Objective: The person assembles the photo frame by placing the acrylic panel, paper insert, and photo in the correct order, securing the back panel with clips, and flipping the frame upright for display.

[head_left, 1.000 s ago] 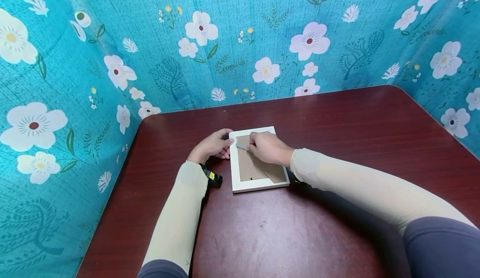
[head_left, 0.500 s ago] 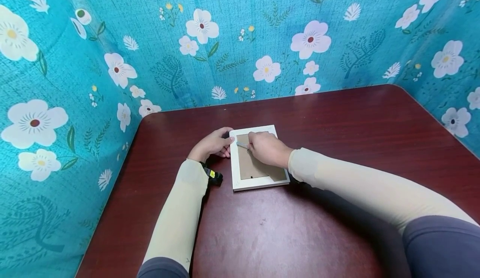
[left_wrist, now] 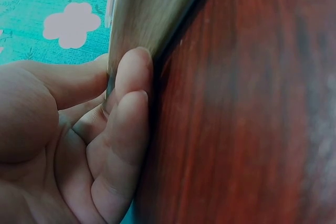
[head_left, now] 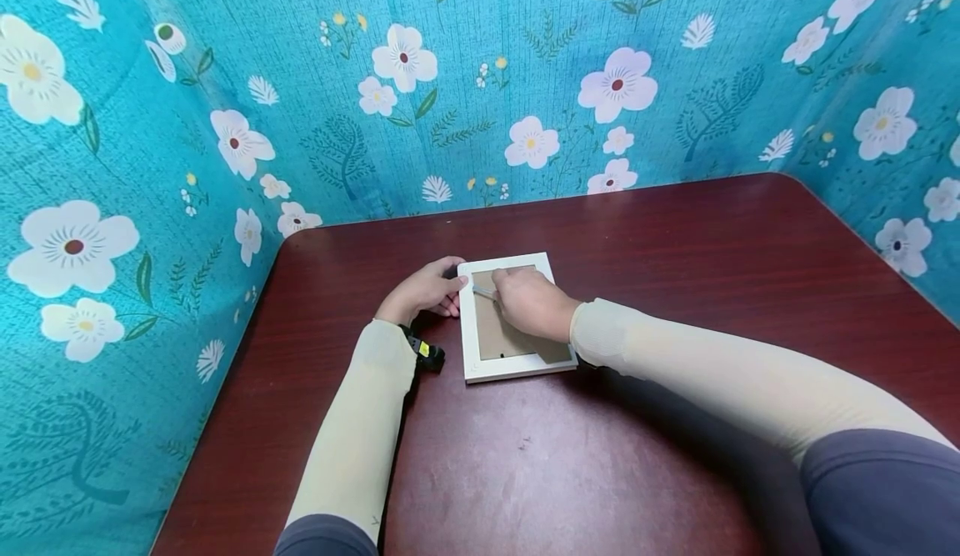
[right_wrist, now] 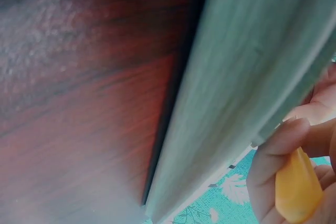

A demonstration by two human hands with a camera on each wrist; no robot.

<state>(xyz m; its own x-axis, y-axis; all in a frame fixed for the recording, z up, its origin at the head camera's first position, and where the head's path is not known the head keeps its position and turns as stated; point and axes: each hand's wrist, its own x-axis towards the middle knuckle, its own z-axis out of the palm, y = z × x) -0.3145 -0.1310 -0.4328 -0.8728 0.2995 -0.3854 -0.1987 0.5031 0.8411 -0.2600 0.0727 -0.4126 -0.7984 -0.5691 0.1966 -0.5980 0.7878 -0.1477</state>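
A white picture frame (head_left: 470, 341) lies face down on the table, its brown backing board (head_left: 498, 333) showing. My left hand (head_left: 426, 289) holds the frame's left edge. In the left wrist view the thumb presses on top while curled fingers (left_wrist: 128, 124) lie against the frame's side (left_wrist: 139, 19). Over the backing, my right hand (head_left: 534, 302) grips what looks like a screwdriver (right_wrist: 299, 187) by its yellow handle. Its thin metal shaft (head_left: 483, 292) points left, and the tip is at the inner edge of the left border. The fine detail at the tip is too small to make out.
A dark red wooden table (head_left: 600, 448) carries the frame. Blue flowered cloth (head_left: 465, 81) hangs behind the table and along both sides. A black device with a yellow label (head_left: 427, 354) is strapped at the left wrist.
My right hand has turned slightly and its wrist has shifted a little left and down, the tool tip staying near the left inner border. My left hand and the frame keep their place.
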